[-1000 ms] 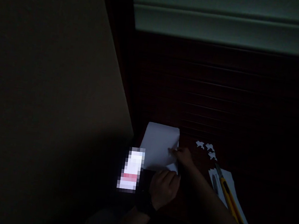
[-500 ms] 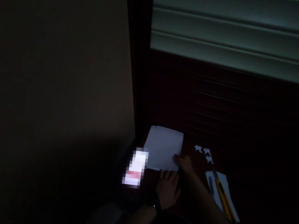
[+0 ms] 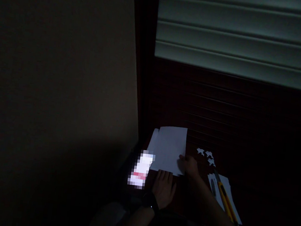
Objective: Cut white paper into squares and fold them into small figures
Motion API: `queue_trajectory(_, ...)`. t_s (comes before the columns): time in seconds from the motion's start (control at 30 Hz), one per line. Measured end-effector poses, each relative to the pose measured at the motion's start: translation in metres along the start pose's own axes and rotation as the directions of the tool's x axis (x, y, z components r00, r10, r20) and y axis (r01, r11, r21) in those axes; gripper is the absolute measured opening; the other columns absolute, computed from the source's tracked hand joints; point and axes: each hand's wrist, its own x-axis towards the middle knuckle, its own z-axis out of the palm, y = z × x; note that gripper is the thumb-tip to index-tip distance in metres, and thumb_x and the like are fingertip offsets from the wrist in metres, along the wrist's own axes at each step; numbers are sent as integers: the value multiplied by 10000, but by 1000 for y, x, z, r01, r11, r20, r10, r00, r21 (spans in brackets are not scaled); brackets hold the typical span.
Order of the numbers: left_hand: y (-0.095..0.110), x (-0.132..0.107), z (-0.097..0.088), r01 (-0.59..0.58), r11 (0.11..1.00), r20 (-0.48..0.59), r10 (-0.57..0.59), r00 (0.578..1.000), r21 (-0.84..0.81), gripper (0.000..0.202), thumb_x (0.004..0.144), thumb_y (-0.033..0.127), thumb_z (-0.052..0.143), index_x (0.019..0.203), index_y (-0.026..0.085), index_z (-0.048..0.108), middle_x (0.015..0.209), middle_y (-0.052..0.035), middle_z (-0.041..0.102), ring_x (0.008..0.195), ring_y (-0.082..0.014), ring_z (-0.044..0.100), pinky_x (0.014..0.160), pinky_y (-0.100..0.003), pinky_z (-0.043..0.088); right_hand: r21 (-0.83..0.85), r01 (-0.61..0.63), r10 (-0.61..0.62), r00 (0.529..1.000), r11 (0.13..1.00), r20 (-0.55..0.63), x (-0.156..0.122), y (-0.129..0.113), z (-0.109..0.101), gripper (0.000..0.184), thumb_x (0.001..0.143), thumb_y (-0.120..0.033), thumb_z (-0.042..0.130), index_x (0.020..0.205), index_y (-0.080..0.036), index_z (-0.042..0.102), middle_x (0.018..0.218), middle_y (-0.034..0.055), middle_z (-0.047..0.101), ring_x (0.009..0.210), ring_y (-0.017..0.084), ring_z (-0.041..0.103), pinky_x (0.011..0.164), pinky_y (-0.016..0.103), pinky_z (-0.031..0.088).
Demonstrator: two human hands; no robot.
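In dim light, a white sheet of paper (image 3: 170,148) lies over other white paper (image 3: 153,138) on a dark reddish table. My right hand (image 3: 190,165) pinches the top sheet at its right edge, thumb on the upper face. The far right part of that sheet is lifted a little. My left hand (image 3: 163,190), with a dark band on the wrist, lies flat, its stretched fingertips at the near edge of the paper.
A glowing pixelated screen (image 3: 141,170) lies left of the paper. Small white paper cutouts (image 3: 208,154) are at the right. Nearer, a yellow utility knife (image 3: 225,197) rests on more white sheets (image 3: 234,202). A wall (image 3: 90,66) bounds the left, slatted panels (image 3: 243,40) the back.
My right hand has drawn the top sheet to the right, showing more of the paper under its left side. My left hand has shifted slightly left along the near edge.
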Motion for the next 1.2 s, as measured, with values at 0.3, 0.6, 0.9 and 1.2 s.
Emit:
queue_trajectory(0.3,-1,-2,3,2,1000,3,-2,1000,4,525,881,372,329,1300,62,392,1331,-175,419,1271,-310,298,1063,-515,155,-12,34,-35,984,999,-176,-1,-7,-6,330,864,-391,404,870,-141,620,764,138,657,705,214,604,590,256,354)
queue_trajectory(0.6,-18,-3,16,124,863,-47,-168,985,-490,412,835,166,387,1231,130,491,1335,-105,437,1283,-237,303,1067,-443,212,134,158,-102,932,978,-349,-45,8,-77,408,811,-512,417,871,-154,604,782,73,629,700,188,543,592,252,379)
queue_trajectory(0.9,-13,-1,-43,331,-146,361,-314,878,-932,559,869,535,297,1175,137,543,1154,-156,588,1077,-266,540,908,-431,403,604,-16,154,972,797,-177,-159,56,-120,427,662,-551,611,819,-156,643,655,17,626,554,152,536,484,231,389)
queue_trajectory(1.2,9,-34,-77,380,-190,415,-204,887,-905,462,717,387,653,1107,146,587,1030,-118,653,918,-246,612,806,-359,448,825,-114,125,991,554,52,-218,76,-97,503,691,-491,632,1136,-263,589,1009,59,663,907,233,614,747,326,477)
